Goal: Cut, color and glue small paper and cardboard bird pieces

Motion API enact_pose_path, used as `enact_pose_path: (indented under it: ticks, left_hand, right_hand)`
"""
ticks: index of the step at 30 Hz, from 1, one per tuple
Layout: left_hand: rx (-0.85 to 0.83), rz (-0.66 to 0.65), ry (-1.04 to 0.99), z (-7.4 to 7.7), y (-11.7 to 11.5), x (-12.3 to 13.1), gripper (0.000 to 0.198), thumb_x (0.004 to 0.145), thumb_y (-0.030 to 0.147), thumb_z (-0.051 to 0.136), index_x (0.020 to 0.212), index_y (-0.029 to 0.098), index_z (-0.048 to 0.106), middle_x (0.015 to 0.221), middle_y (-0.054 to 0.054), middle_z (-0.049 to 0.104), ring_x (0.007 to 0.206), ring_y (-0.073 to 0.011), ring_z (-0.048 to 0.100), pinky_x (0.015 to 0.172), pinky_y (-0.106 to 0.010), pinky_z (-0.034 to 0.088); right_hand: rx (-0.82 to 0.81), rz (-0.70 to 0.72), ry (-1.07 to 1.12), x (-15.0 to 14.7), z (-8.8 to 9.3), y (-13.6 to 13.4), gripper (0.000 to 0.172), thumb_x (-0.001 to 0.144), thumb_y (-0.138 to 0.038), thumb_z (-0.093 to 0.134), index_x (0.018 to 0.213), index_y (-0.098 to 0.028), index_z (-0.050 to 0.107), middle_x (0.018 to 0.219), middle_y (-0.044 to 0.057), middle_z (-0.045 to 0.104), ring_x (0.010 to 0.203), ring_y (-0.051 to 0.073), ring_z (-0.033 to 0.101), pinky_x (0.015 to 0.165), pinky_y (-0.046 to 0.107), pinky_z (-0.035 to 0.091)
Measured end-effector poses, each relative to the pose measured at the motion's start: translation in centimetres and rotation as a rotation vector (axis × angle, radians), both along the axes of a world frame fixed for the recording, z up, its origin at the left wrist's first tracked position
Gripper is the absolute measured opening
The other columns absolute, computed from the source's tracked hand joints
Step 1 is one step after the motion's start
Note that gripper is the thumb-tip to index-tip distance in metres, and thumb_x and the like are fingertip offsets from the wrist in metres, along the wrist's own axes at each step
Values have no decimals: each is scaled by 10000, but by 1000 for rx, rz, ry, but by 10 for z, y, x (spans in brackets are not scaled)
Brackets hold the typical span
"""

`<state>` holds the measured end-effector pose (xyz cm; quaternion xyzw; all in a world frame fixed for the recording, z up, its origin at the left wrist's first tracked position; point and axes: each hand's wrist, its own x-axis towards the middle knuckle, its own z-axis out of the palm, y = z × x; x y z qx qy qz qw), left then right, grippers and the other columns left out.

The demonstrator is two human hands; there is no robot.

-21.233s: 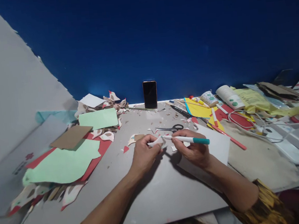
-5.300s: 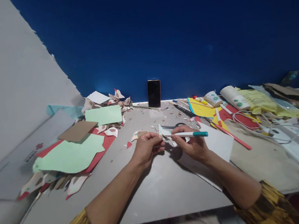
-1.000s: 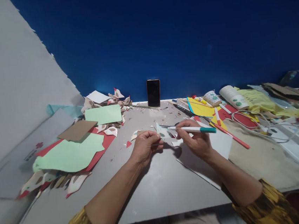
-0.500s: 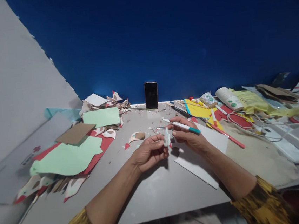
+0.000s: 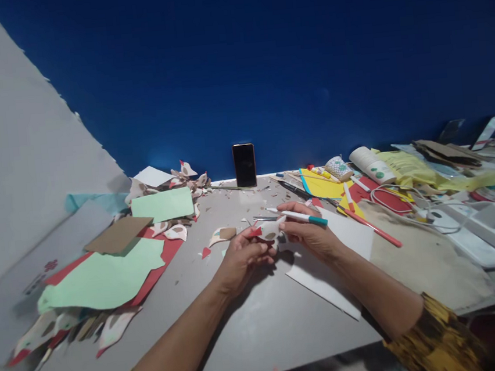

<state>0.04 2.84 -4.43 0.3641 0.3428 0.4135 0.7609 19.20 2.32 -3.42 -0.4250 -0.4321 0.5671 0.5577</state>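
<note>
My left hand pinches a small white paper cutout with a red end and a dark spot, above the grey table. My right hand holds a white felt-tip pen with a teal end, pointing up and left. The right fingertips are at the cutout's right edge; whether they grip it too I cannot tell. Beneath the right forearm lies a white sheet. A similar cutout with a brown patch lies just beyond my left hand, near a red paper scrap.
Green sheets, brown card and cutouts pile up at left. A phone leans on the blue wall. At right lie a red pen, paper cups, yellow paper and a white cable.
The cutout has turned from nearly edge-on to show its spotted face and red end. Both hands stay close together, and the pen remains in my right hand. The view has shifted slightly.
</note>
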Motion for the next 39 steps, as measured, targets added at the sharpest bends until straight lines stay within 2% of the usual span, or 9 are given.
enact_pose_path:
  ticks: [4, 6, 14, 18, 21, 25, 30, 39]
  left_hand:
    - [118, 199, 110, 4, -3, 2, 301, 691, 310, 823, 927, 185, 684, 823, -41, 717, 699, -159, 677, 648, -266, 539]
    - [167, 253, 171, 6, -5, 2, 261, 703, 322, 811, 889, 192, 684, 792, -24, 698, 672, -147, 658, 647, -264, 536]
    - [155, 295, 269, 10, -5, 2, 166, 700, 264, 774, 738, 187, 631, 628, 9, 628, 558, -120, 584, 548, -225, 480]
    - [89, 344, 237, 5, 1, 0, 156, 691, 237, 749, 730, 185, 607, 606, 14, 618, 517, -115, 560, 514, -233, 479]
    - [83, 389, 229, 3, 4, -1, 161, 686, 239, 752, 723, 181, 606, 597, 10, 617, 501, -110, 550, 496, -225, 472]
    - [90, 411, 229, 3, 4, -2, 147, 691, 239, 744, 710, 179, 611, 598, 6, 613, 499, -106, 549, 484, -215, 460]
    - [87, 406, 237, 4, 2, -1, 147, 702, 247, 742, 701, 182, 610, 602, 8, 606, 515, -105, 555, 489, -210, 455]
    - [67, 399, 233, 3, 2, -1, 124, 688, 225, 738, 719, 181, 626, 603, 11, 609, 525, -107, 560, 495, -208, 452]
  right_hand:
    - [10, -77, -24, -1, -1, 0, 428, 679, -290, 835, 1066, -214, 670, 641, -60, 572, 545, 111, 475, 522, 246, 395]
    - [18, -93, -38, -1, -1, 0, 424, 680, -302, 834, 1060, -215, 665, 620, -72, 547, 540, 111, 472, 523, 248, 402]
    - [34, -55, -132, -2, -1, -2, 421, 705, -305, 836, 1078, -197, 675, 695, -49, 610, 569, 106, 512, 553, 251, 431]
    - [141, -237, -262, 0, 4, -2, 349, 821, -429, 763, 1074, -199, 699, 786, 16, 705, 571, 116, 526, 550, 271, 450]
    - [268, -353, -293, -2, 7, -5, 345, 898, -524, 676, 1009, -203, 737, 702, 25, 684, 531, 129, 514, 503, 284, 444]
    - [375, -294, -430, -9, 4, -13, 285, 899, -480, 693, 932, -206, 763, 657, 27, 671, 557, 152, 572, 513, 288, 476]
    - [468, -201, -570, -15, 0, -19, 166, 906, -365, 662, 884, -206, 702, 704, 24, 693, 598, 158, 625, 544, 266, 511]
    - [509, -181, -668, -14, -2, -17, 140, 924, -342, 632, 912, -215, 689, 741, 20, 707, 581, 154, 620, 556, 270, 497]
